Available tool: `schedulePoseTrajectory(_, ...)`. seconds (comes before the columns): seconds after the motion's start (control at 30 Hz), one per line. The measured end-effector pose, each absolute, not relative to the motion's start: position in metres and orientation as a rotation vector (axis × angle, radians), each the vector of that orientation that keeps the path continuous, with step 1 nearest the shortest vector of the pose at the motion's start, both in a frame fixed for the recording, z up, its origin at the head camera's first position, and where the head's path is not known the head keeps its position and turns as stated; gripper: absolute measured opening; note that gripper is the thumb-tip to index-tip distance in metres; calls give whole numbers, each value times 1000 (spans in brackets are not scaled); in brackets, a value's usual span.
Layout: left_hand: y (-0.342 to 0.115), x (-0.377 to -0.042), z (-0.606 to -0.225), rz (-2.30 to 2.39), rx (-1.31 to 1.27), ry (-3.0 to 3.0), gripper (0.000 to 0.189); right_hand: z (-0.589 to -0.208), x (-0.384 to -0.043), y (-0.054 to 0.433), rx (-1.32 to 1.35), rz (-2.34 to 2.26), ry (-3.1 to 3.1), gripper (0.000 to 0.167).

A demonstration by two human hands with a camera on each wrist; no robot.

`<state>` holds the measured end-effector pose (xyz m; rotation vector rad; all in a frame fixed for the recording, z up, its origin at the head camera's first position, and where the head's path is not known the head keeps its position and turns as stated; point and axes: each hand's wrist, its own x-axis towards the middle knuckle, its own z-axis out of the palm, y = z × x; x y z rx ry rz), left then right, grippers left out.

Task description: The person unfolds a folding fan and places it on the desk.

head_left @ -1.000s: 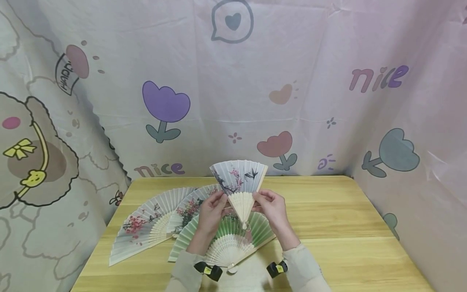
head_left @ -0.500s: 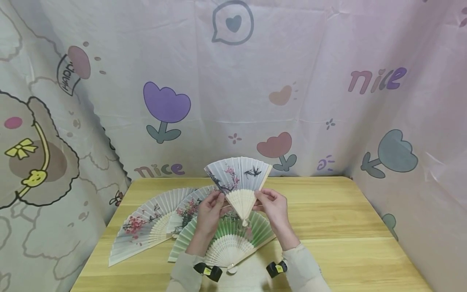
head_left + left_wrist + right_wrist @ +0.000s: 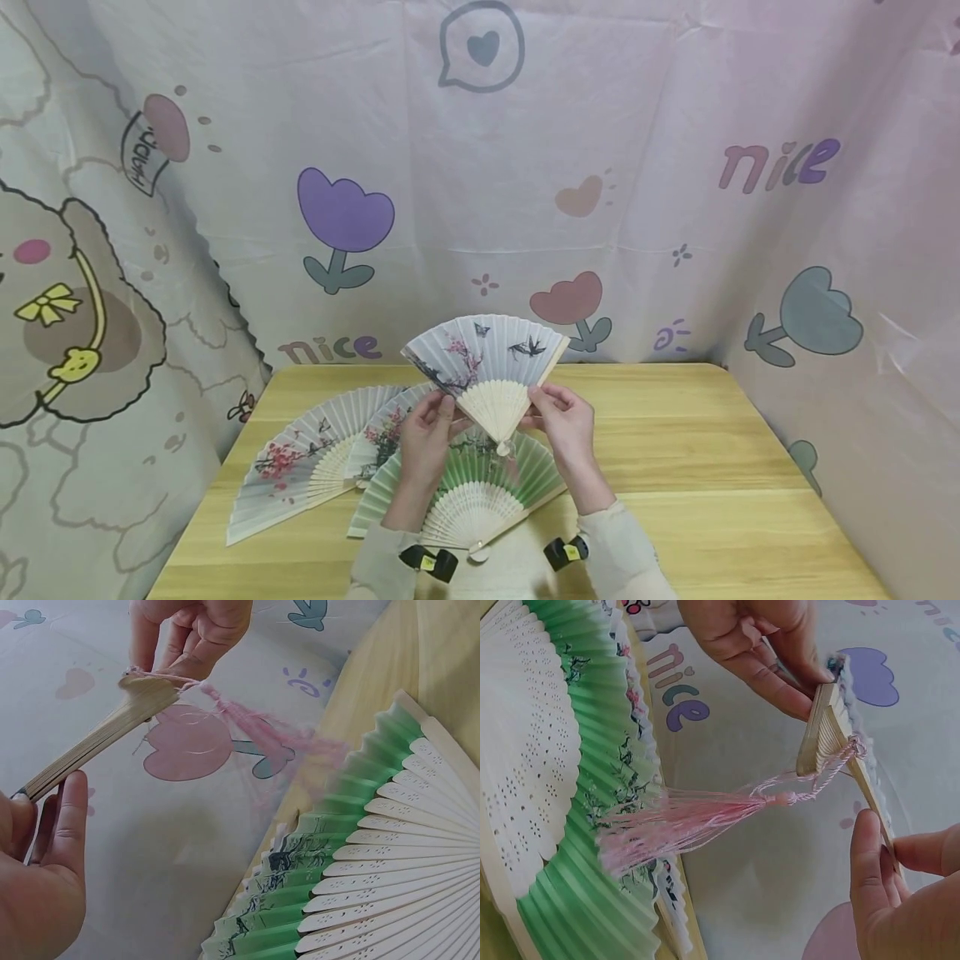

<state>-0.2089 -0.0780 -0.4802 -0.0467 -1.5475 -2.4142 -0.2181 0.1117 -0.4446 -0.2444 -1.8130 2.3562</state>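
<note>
A partly spread folding fan (image 3: 483, 358), pale with pink blossom and a dark bird, is held up above the table between both hands. My left hand (image 3: 426, 437) pinches its left outer rib, and my right hand (image 3: 564, 429) pinches the right one. From its pivot end a pink tassel (image 3: 690, 825) hangs, seen clearly in the right wrist view. Below the hands lies a spread green fan (image 3: 480, 500) with cream pierced ribs, its upper part partly hidden by the hands and the held fan.
On the left of the wooden table (image 3: 712, 483) a spread grey fan (image 3: 300, 467) with red blossom lies flat. Another floral fan (image 3: 382, 429) overlaps it, partly behind my left hand. A printed cloth (image 3: 465, 167) hangs behind the table.
The held fan has spread wider and risen slightly, more of its picture now showing. Both hands have moved a little apart. The fans on the table lie as before.
</note>
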Motion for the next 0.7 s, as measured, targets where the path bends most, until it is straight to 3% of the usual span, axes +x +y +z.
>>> schedulePoseTrajectory(0.7, -73, -208, -489, -2422, 10, -1234, 11, -447, -218, 107, -319, 2408, -1600, 16)
